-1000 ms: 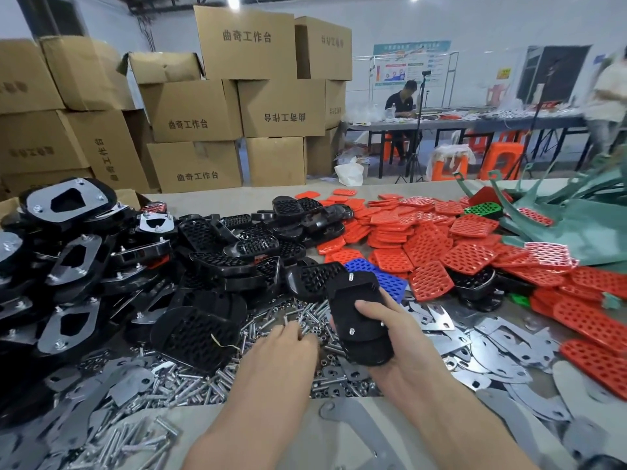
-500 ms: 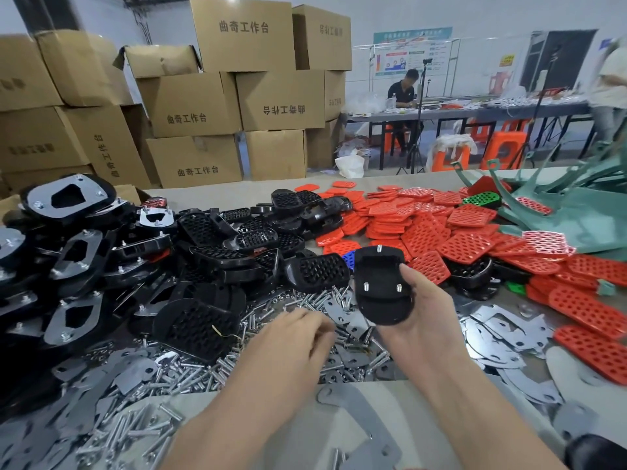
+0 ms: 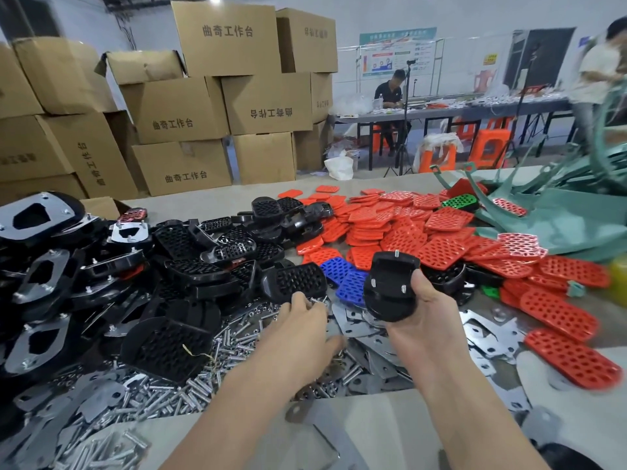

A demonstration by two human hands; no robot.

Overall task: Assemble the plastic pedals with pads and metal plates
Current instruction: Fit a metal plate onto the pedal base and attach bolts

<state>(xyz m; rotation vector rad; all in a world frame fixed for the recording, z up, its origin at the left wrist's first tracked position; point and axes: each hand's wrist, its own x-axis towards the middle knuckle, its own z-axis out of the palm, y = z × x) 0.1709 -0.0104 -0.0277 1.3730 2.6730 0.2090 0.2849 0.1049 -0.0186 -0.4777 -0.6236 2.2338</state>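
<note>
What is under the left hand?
Loose silver bolts and flat metal plates lie heaped under the left hand. Its fingertips are covered, so whether they pinch anything cannot be seen.

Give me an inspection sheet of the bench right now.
Surface: grey table, mostly covered with parts.
Job's things: black pedal held up, studs showing; pedal heap on the left; red pads on the right; metal plates near.
Clutter: loose bolts; blue pads; teal frames.
Hands: right hand grips the black pedal; left hand is down among the loose bolts, what it holds unclear.
Cables: nothing seen.
Surroundings: stacked cartons; seated person at a far table.
</note>
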